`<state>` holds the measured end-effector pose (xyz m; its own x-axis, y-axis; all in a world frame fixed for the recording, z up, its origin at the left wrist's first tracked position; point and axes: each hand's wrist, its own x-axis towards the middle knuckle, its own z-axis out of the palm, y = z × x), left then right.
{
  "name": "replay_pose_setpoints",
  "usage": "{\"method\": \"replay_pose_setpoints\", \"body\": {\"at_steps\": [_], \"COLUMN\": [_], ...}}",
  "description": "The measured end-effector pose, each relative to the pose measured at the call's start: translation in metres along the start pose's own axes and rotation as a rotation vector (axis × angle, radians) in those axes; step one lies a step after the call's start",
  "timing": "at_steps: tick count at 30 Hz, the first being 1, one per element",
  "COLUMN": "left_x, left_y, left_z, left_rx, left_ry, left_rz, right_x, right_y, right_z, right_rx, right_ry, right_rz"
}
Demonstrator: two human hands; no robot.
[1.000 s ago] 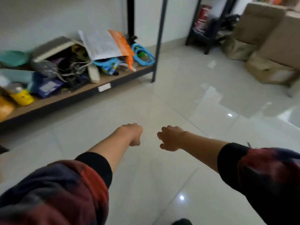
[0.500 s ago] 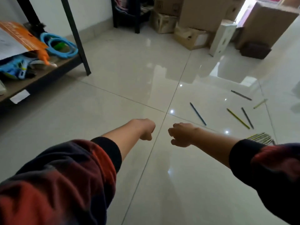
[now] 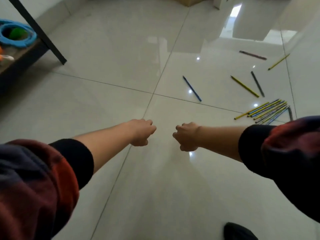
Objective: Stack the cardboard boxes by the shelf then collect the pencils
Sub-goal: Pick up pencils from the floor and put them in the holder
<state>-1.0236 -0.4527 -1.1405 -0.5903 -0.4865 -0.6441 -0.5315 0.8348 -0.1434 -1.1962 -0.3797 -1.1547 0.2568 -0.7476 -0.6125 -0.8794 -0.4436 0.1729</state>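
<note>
Glossy pale floor tiles (image 3: pixel 107 104) fill most of what we see, with the dark leg of a shelf (image 3: pixel 39 32) at the upper left and the corner of a cardboard box (image 3: pixel 188 1) just showing at the top edge. Our left hand (image 3: pixel 141 132) and right hand (image 3: pixel 186 136) are stretched out over bare floor, near each other but apart; on both the fingers are curled into loose fists and hold nothing. The pencils lie to our right, well apart from either hand. We count five loose ones: a blue pencil (image 3: pixel 191 88) nearest the middle, a yellow pencil (image 3: pixel 244 86) touching a grey pencil (image 3: pixel 257 84) at their near ends, a second yellow pencil (image 3: pixel 278 61) farther off, and a dark reddish pencil (image 3: pixel 252 55) beyond it. Just past our right sleeve lies a bundle of pencils (image 3: pixel 265 110), side by side, perhaps ten, though we cannot count them surely. We judge them light, stiff and thin, apt to roll or skid on so smooth a floor, so each wants pinching near its middle, and the bundle gathering in one grip. Only one box shows, so we cannot count boxes.
</note>
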Motion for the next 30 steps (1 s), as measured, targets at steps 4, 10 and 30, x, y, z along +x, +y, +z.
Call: {"method": "replay_pose_setpoints", "body": {"at_steps": [4,10,30], "left_x": [0.021,0.056,0.177], "left_y": [0.024,0.071,0.083], "left_z": [-0.023,-0.059,-0.142], "left_rx": [0.01,0.026,0.035], "left_ry": [0.027,0.017,0.065], "left_rz": [-0.029,-0.032,-0.112], "right_x": [0.001,-0.002,-0.049], "right_y": [0.008,0.036,0.125], "right_z": [0.013,0.033,0.13], "right_rx": [0.039,0.141,0.417], "right_ry": [0.077,0.144,0.255], "right_rz": [-0.009,0.076,0.256]}}
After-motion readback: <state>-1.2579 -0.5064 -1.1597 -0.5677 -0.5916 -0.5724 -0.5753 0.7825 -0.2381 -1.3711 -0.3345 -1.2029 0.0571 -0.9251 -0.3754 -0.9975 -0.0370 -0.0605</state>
